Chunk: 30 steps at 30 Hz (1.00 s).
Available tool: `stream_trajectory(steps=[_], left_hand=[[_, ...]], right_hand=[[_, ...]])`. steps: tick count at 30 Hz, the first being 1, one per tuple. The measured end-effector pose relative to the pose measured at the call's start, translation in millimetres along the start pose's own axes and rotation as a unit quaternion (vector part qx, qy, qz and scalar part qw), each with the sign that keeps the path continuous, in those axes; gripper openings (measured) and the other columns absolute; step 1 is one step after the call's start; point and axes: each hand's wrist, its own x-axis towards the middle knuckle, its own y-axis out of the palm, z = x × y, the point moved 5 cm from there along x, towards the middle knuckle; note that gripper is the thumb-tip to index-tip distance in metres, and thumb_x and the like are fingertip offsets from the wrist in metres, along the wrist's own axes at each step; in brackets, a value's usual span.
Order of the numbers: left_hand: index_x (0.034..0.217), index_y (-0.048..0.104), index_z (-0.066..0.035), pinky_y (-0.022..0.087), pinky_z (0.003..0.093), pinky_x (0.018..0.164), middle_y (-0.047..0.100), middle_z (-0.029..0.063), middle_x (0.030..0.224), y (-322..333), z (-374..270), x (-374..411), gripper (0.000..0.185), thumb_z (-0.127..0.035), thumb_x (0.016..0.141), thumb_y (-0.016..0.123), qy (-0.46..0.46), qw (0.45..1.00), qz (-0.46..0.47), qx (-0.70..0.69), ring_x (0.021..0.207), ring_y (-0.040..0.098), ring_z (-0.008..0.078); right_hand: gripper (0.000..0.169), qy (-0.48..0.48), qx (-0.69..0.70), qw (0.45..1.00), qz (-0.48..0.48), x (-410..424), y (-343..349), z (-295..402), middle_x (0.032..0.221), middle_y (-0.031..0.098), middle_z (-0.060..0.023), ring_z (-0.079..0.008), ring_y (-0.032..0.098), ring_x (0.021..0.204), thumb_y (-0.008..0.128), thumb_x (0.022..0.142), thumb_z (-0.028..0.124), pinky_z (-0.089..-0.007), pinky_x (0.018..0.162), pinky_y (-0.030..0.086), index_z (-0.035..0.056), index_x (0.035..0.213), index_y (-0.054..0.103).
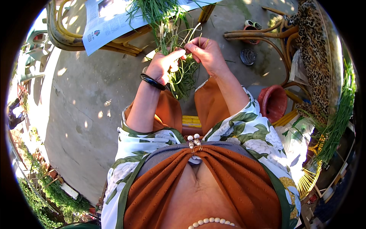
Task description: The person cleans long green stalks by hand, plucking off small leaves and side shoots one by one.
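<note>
My left hand (167,63), with a dark bangle at the wrist, is closed around a bunch of thin green stems (164,43) that look like chives. Facing it, my right hand (207,54) pinches a thin pale stem between thumb and fingertips. More long green leaves (155,10) spread over the printed paper sheet (108,35) just beyond; I cannot tell whether they join the held bunch. Below my hands, between my knees, lies a tangle of green and yellowed trimmings (186,78). What it rests on is hidden.
The paper drapes over a rattan table or stool (61,35). At right stands a rattan chair (263,34) with a leopard-print cloth (313,63). A red pot (273,103) is beside my right knee. A glass dish (248,56) sits on the concrete floor (85,86). Long green leaves (337,131) hang far right.
</note>
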Motion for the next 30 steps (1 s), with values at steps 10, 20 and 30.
stream_trajectory(steps=[10, 20, 30], left_hand=[[0.081, 0.062, -0.002, 0.027, 0.0184, 0.041, 0.049, -0.0032, 0.061, -4.2, 5.2, 0.1, 0.016, -0.018, 0.083, 0.065, -0.034, 0.998, 0.023, -0.045, 0.046, 0.038, 0.0037], [0.085, 0.061, -0.004, 0.028, 0.0186, 0.040, 0.051, -0.0035, 0.063, -2.2, 4.4, -0.3, 0.013, -0.017, 0.084, 0.063, -0.042, 0.998, 0.002, -0.039, 0.046, 0.038, 0.0030], [0.088, 0.061, -0.007, 0.028, 0.0173, 0.040, 0.057, -0.0006, 0.071, -4.9, -2.4, 3.1, 0.007, -0.011, 0.082, 0.064, 0.055, 0.997, -0.009, 0.047, 0.047, 0.040, 0.0025]], right_hand=[[0.011, -0.016, -0.016, 0.999, 0.032, -2.7, 6.8, 7.8, 0.069, 0.058, -0.0020, -0.0042, 0.043, 0.051, 0.055, 0.087, 0.007, -0.0197, 0.045, 0.035, -0.0023, 0.083, 0.059], [0.009, -0.127, -0.161, 0.978, 0.036, 0.8, 1.9, 5.3, 0.065, 0.052, -0.0002, -0.0037, 0.040, 0.051, 0.053, 0.088, 0.007, -0.0194, 0.046, 0.034, 0.0014, 0.081, 0.053], [0.011, 0.045, 0.005, 0.996, 0.079, -1.7, 4.6, -7.5, 0.063, 0.047, 0.0011, -0.0053, 0.040, 0.046, 0.049, 0.090, 0.012, -0.0203, 0.041, 0.031, 0.0038, 0.083, 0.052]])
